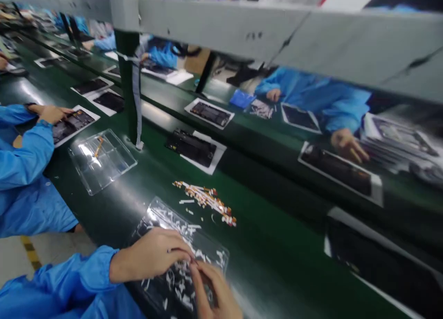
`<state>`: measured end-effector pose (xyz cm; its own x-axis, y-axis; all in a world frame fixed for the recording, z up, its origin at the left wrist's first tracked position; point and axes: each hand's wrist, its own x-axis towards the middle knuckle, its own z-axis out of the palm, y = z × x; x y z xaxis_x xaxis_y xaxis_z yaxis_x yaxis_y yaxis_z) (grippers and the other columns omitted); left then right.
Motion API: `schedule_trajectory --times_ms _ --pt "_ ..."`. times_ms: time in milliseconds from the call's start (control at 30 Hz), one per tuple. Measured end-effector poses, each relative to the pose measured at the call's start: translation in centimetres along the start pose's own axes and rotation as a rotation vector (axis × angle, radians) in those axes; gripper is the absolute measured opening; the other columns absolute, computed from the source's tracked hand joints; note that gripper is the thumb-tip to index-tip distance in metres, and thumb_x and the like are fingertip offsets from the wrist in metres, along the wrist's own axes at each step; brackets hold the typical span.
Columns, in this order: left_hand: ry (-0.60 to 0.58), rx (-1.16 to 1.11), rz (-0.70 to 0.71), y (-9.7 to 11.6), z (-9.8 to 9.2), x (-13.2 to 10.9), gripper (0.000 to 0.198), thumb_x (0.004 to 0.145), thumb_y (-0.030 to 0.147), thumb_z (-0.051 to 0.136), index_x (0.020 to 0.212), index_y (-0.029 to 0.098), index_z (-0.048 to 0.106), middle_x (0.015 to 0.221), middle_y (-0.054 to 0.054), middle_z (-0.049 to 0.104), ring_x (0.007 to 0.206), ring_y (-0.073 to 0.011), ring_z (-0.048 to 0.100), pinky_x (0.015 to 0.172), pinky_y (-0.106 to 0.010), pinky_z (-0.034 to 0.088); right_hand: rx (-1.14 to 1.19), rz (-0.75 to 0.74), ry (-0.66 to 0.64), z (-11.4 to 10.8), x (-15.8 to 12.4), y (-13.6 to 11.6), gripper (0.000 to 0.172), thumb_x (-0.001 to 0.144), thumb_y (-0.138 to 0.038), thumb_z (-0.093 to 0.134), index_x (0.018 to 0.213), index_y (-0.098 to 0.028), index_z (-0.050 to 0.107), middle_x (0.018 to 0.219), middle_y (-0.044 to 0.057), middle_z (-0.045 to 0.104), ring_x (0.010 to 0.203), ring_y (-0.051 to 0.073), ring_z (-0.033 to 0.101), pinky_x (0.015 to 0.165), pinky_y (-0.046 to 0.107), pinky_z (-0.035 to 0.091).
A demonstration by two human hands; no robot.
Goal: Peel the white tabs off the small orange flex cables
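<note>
Working low at the near edge of a long dark-green desk [277, 263], both hands meeting over a clear plastic tray [155, 215] strewn with small white strips [180, 282]. Left hand [155, 254] lying knuckles-up on the tray, fingers curled down and thumb drawn toward the index finger, pinching at something small near the fingertips; too blurred to tell whether a strip is actually gripped. Right hand [214, 291] coming in from the bottom edge, fingers bunched together with the tips touching the left hand's fingertips over the tray's middle; likewise closing on something tiny, its contents hidden. Blue sleeve [76, 282] covering the left forearm to the wrist. Lying just beyond the tray, on the bare desk, a loose heap of small white-and-orange pieces [207, 200], with a few stray white bits between heap and tray. Sitting farther left, well apart, a second clear tray [102, 160] holding one small orange piece [98, 147]. Resting past the heap, near a green upright post [128, 79], a black flat device on a white sheet [194, 147]. Reaching in at the left, a co-worker's hand [51, 112] in a blue sleeve pressing on another dark device [71, 124]. Working across the desk on the far right, another co-worker's hand [346, 144] beside a dark panel [339, 169]. Running overhead, a grey beam [294, 33].
</note>
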<state>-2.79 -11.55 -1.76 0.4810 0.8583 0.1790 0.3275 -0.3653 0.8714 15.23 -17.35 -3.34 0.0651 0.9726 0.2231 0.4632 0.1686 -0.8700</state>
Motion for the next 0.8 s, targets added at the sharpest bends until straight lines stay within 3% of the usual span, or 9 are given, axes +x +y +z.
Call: schedule_trajectory --times_ms 67,200,333,567,800 --pt "0.053 0.012 0.030 -0.1 0.2 -0.3 0.023 0.103 0.018 0.053 0.102 0.016 0.076 0.097 -0.004 0.078 0.092 -0.0147 0.072 0.089 -0.025 0.057 -0.021 0.033 -0.055 -0.1 0.1 -0.9 0.016 0.095 -0.031 0.065 0.091 -0.020 0.075 0.088 0.007 0.076 0.078 0.020 0.073 0.077 0.027 0.060" --pt "0.229 0.067 0.057 -0.1 0.3 -0.5 0.016 0.102 0.021 0.058 0.100 0.016 0.073 0.094 -0.004 0.076 0.089 -0.0150 0.070 0.087 -0.027 0.058 0.010 0.181 0.010 0.2 0.5 -1.8 0.016 0.096 -0.031 0.064 0.089 -0.020 0.073 0.084 0.005 0.073 0.070 0.017 0.070 0.066 0.024 0.057" --pt "0.175 0.160 0.188 0.0 0.6 -0.9 0.012 0.101 0.018 0.058 0.103 0.015 0.070 0.094 -0.004 0.076 0.087 -0.0150 0.069 0.083 -0.029 0.059 0.085 0.241 -0.006 0.6 0.5 -2.1 0.015 0.096 -0.030 0.063 0.091 -0.020 0.072 0.085 0.004 0.072 0.071 0.016 0.070 0.066 0.024 0.057" --pt "0.208 0.217 0.176 -0.5 0.8 -1.0 0.011 0.100 0.019 0.058 0.098 0.016 0.069 0.090 -0.004 0.074 0.080 -0.0154 0.069 0.075 -0.030 0.061 0.069 0.221 -0.063 0.9 0.2 -2.3 0.017 0.098 -0.031 0.061 0.095 -0.020 0.073 0.089 0.005 0.072 0.075 0.018 0.069 0.068 0.026 0.057" --pt "0.180 0.455 0.225 -0.7 0.7 -1.3 0.009 0.096 0.015 0.057 0.096 0.015 0.065 0.087 -0.004 0.073 0.077 -0.0175 0.068 0.071 -0.032 0.059 -0.028 0.153 -0.090 1.3 0.0 -2.4 0.017 0.101 -0.029 0.056 0.098 -0.021 0.071 0.088 0.005 0.070 0.075 0.018 0.067 0.071 0.027 0.056"
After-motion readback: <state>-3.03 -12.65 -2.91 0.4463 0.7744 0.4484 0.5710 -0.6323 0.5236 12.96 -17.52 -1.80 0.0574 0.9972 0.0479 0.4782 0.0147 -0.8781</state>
